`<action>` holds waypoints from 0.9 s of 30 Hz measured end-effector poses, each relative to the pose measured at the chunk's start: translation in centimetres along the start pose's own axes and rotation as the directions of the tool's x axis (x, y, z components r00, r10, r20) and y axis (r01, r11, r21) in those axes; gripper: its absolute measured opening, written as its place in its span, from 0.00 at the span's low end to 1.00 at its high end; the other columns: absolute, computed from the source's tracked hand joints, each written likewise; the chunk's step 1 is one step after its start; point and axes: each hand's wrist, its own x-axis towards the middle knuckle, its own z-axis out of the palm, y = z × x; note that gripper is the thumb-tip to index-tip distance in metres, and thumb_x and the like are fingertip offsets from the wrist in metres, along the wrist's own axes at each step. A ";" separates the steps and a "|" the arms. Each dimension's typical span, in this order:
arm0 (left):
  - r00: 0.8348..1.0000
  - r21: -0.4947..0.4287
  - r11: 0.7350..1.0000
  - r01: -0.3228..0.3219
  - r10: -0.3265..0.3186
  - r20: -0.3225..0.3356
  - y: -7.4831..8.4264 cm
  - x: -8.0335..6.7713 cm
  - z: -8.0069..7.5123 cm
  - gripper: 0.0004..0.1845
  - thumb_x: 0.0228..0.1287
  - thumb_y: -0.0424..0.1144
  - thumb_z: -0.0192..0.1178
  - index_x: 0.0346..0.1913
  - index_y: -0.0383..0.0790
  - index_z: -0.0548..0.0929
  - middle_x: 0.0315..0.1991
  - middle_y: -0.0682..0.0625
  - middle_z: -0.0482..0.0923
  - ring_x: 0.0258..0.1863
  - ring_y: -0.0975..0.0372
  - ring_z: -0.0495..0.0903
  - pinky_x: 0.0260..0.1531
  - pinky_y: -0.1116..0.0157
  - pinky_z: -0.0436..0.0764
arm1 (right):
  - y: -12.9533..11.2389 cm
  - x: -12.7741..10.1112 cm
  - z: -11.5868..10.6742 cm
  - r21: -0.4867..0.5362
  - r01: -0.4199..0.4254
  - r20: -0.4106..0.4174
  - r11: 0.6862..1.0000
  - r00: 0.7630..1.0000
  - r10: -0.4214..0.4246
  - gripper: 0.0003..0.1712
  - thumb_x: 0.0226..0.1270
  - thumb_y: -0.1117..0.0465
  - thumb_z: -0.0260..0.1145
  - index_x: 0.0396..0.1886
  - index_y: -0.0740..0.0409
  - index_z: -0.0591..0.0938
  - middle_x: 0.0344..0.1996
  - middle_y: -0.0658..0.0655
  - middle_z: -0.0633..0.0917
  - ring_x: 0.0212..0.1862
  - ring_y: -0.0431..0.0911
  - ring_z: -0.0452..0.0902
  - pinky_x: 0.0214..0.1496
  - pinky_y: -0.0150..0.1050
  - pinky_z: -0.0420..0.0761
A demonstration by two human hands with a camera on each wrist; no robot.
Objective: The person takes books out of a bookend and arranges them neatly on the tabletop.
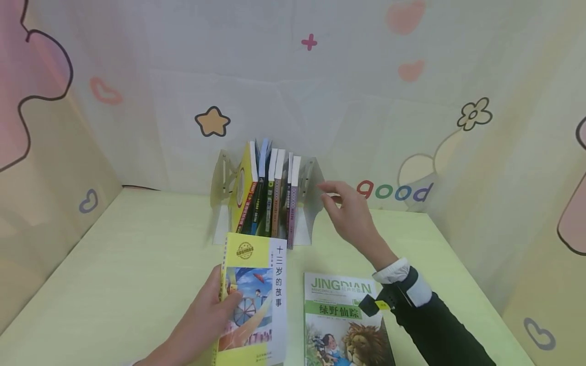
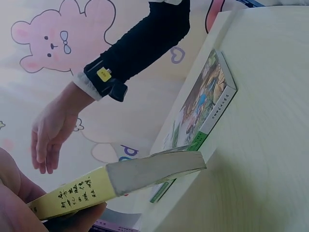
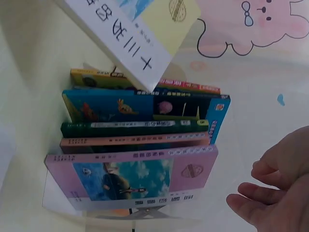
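In the head view my left hand point(image 1: 206, 315) grips a yellow and white paperback book point(image 1: 256, 305), thumb on its illustrated cover. The same book's page edges point(image 2: 149, 171) show in the left wrist view. My right hand point(image 1: 354, 218) hangs in the air to the right of the bookend point(image 1: 314, 185), its fingers loosely bent and holding nothing. Several upright books point(image 1: 270, 198) stand between two bookends behind the held book, some leaning. In the right wrist view, a purple book point(image 3: 130, 179) is the nearest of the row, and my right hand point(image 3: 280, 183) is apart from it.
A white and green book point(image 1: 341, 310) lies flat on the pale table point(image 1: 146, 254), partly covered by the right forearm. The left bookend point(image 1: 221, 178) stands at the other end of the row. Behind the table hangs a decorated cloth point(image 1: 274, 76).
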 end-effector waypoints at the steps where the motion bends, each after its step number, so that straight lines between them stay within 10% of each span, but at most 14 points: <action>1: 1.000 0.000 1.000 0.007 -0.007 -0.004 0.0 0.0 -0.1 0.27 0.80 0.34 0.49 0.76 0.49 0.57 0.50 0.43 0.81 0.39 0.51 0.87 0.43 0.53 0.88 | 0.4 0.4 0.0 -0.008 -0.002 -0.003 1.000 1.000 0.002 0.16 0.74 0.70 0.63 0.59 0.70 0.81 0.57 0.66 0.84 0.53 0.59 0.85 0.57 0.54 0.84; 19: 0.993 -0.052 0.993 0.107 -0.110 -0.053 0.3 -0.6 -1.6 0.27 0.80 0.38 0.49 0.76 0.52 0.56 0.49 0.43 0.81 0.37 0.49 0.87 0.40 0.51 0.89 | 6.1 3.6 2.2 -0.134 0.042 0.118 0.990 0.993 -0.026 0.28 0.75 0.74 0.59 0.73 0.71 0.71 0.72 0.69 0.71 0.64 0.63 0.78 0.59 0.52 0.83; 27: 1.000 -0.095 0.995 0.022 -0.022 -0.004 1.1 -0.5 -2.0 0.28 0.78 0.33 0.48 0.76 0.45 0.56 0.51 0.41 0.83 0.41 0.50 0.87 0.44 0.56 0.87 | 6.8 3.5 2.0 -0.090 -0.021 0.112 0.996 0.993 0.032 0.28 0.75 0.73 0.62 0.72 0.70 0.72 0.65 0.71 0.78 0.59 0.61 0.82 0.56 0.50 0.85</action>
